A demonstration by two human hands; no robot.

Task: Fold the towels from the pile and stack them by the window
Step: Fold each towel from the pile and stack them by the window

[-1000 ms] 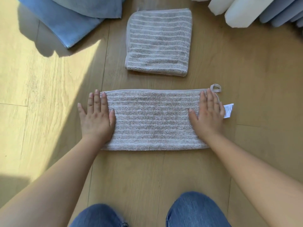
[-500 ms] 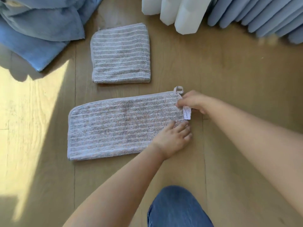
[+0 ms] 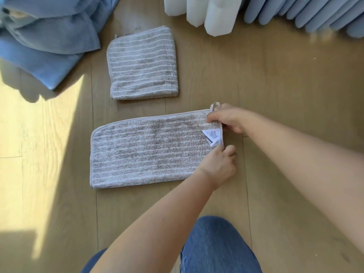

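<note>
A grey striped towel [image 3: 149, 150], folded into a long strip, lies on the wooden floor in front of me. My right hand [image 3: 228, 119] pinches its far right corner just below the hanging loop. My left hand [image 3: 220, 164] pinches the near right corner. The right edge is lifted and turned over, showing the white label [image 3: 211, 135]. A second grey striped towel [image 3: 142, 64], folded into a square, lies beyond it. The pile of blue towels [image 3: 47, 34] sits at the far left.
White and blue curtain folds [image 3: 216, 14] hang along the top right. My jeans-clad knees [image 3: 214, 247] are at the bottom. A sunlit patch covers the floor on the left.
My left hand crossed from the towel's left end to its right end. Both hands took hold of the right edge and started to lift it, flipping the label over.
</note>
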